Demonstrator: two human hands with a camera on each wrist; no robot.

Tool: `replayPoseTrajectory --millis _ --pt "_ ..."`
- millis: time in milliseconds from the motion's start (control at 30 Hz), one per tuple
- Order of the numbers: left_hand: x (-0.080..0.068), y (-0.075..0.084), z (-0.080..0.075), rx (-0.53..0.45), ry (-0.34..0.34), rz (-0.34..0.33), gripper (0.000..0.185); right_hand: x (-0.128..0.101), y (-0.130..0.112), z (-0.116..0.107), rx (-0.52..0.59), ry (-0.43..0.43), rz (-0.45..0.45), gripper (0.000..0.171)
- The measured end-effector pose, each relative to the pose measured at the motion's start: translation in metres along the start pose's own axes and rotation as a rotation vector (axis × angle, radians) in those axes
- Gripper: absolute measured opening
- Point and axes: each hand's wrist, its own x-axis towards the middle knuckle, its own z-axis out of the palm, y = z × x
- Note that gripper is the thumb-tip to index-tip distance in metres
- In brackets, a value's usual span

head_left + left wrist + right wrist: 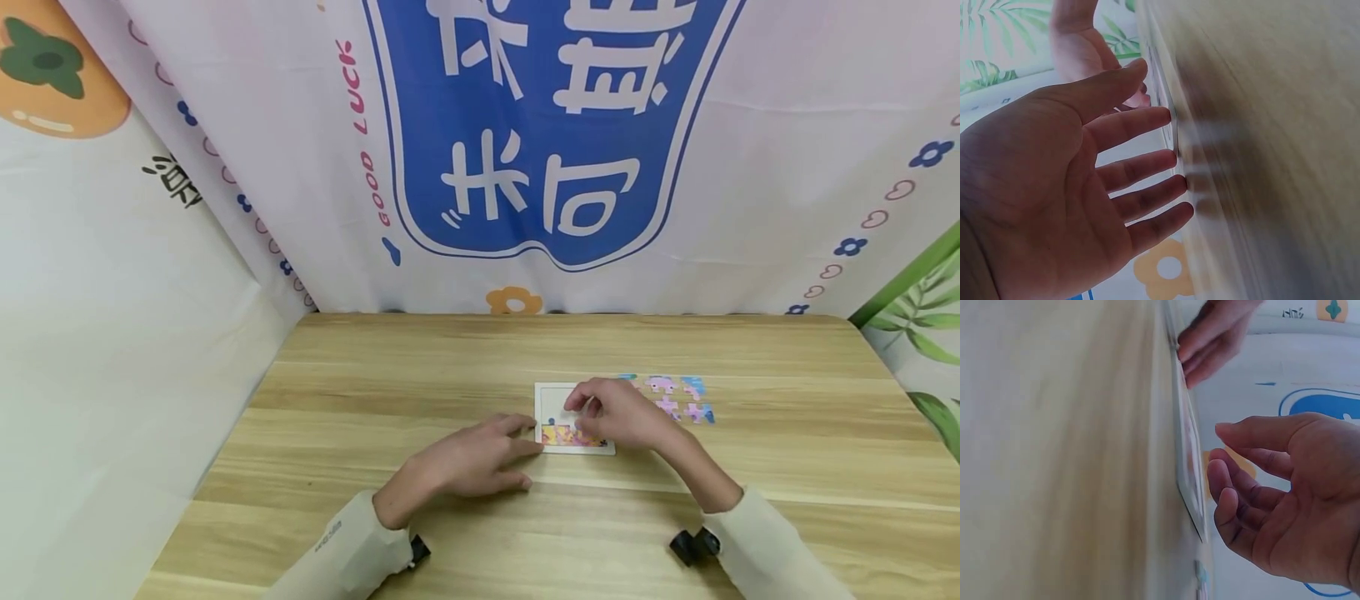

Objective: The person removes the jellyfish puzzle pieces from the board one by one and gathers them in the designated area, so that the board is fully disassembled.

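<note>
A shallow white puzzle tray (577, 450) lies on the table, with a row of yellow and pink jigsaw pieces (558, 436) along its near side. My left hand (483, 457) is at the tray's left edge, fingers extended and fingertips right at the rim; the left wrist view shows its palm holding nothing. Over the tray's right half hovers my right hand (626, 412), thumb and fingers loosely bent. In the right wrist view a gap shows between that thumb and the fingertips, with nothing between them. The right hand hides part of the tray.
Several loose pink and blue jigsaw pieces (696, 412) lie on the wooden table (390, 367) right of the tray, partly behind the right hand. A printed white and blue curtain (322, 233) hangs along the table's far edge, and white cloth covers the left side.
</note>
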Motion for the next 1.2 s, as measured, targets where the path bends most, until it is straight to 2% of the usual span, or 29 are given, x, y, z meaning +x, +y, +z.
replayPoseTrajectory --millis 267,533,933,1200 --pt "0.001 0.0 0.001 -0.004 0.007 -0.001 0.053 0.004 -0.004 0.012 -0.081 -0.008 -0.021 0.019" --pt "0.001 0.0 0.003 -0.004 0.013 0.003 0.053 0.008 -0.009 0.021 -0.093 -0.017 -0.052 0.017" --pt "0.002 0.0 0.004 -0.003 0.03 0.012 0.05 0.008 -0.013 0.025 -0.076 -0.02 -0.012 0.019" --pt "0.003 0.0 0.001 -0.004 0.021 0.012 0.05 0.009 -0.013 0.025 -0.08 -0.018 -0.018 0.023"
